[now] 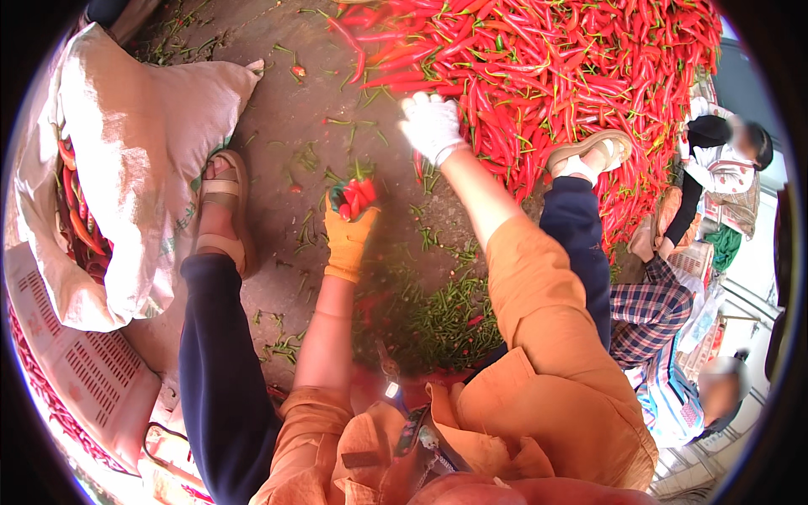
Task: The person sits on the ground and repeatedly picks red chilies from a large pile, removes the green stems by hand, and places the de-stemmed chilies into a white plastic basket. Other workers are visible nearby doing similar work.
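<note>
My left hand point(351, 221), in an orange glove with a dark green fingertip part, is closed round several short red chili peppers point(358, 193) with green stems. My right hand point(432, 125), in a white glove, lies at the left edge of a large heap of red chili peppers point(536, 69), palm down with the fingertips spread a little; whether a pepper is under it is hidden. Between my legs, a pile of cut green stems point(454, 322) lies on the floor.
A white woven sack point(158, 113) with peppers in its mouth stands by my left foot, above a pale plastic crate point(95, 360). My right sandal point(590, 154) touches the heap. Two people point(726, 151) sit at the right. Loose stems litter the concrete floor point(271, 132).
</note>
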Available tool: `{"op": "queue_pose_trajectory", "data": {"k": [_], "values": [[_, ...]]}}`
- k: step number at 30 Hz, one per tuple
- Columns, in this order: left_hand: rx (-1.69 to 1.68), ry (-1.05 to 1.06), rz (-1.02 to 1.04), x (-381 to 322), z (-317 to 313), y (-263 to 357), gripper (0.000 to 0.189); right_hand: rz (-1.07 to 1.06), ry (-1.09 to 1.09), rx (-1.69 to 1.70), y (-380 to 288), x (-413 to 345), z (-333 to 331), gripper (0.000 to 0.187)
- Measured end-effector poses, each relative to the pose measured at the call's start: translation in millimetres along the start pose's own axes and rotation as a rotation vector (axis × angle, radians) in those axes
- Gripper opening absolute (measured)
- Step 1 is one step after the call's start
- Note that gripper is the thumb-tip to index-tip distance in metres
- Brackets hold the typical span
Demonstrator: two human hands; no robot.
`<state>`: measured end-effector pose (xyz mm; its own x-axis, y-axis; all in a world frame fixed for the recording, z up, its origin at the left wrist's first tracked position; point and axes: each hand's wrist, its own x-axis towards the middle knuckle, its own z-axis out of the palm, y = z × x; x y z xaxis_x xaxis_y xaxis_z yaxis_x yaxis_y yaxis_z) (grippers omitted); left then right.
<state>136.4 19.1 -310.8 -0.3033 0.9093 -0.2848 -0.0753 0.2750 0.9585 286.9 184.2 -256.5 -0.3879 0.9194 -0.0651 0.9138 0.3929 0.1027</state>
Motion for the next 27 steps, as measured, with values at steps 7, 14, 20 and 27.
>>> {"op": "queue_pose_trajectory", "data": {"k": [7,14,20,27], "values": [[-0.27,-0.078,-0.142,6,4,4,0.043,-0.225,-0.262,-0.053,11,-21,-12,0.025],[-0.016,-0.114,0.042,-14,8,35,0.049,-0.003,-0.059,0.918,-47,-93,-34,0.029],[0.108,-0.219,0.096,-24,19,52,0.065,0.587,0.12,1.68,-81,-122,-23,0.019],[0.722,-0.29,0.135,-20,16,59,0.054,1.12,0.041,2.338,-88,-110,-4,0.014]]}}
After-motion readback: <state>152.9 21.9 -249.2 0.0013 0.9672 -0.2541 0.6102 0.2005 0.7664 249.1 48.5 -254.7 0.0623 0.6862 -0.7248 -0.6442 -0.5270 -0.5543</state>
